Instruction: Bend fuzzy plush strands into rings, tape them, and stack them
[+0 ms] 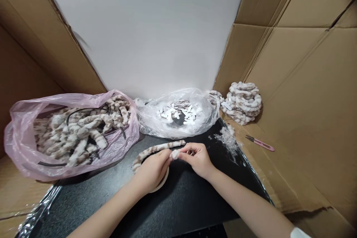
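Near the middle of the black table, both of my hands work close together on a furry white-and-brown striped cord. My left hand is closed round it, and a white fluffy end sticks out between the two hands. The fingers and thumb of my right hand pinch this end. Something small and brownish shows inside the curled right fingers; I cannot make out what it is. The rest of the cord arcs behind my left hand. A white curved edge shows beneath that hand, mostly hidden.
A pink plastic bag of furry cords stands at left. A clear bag holding white tags is at the back. Rightward are coiled furry cords, loose fluff and pink-handled thread snips. Cardboard walls flank the table.
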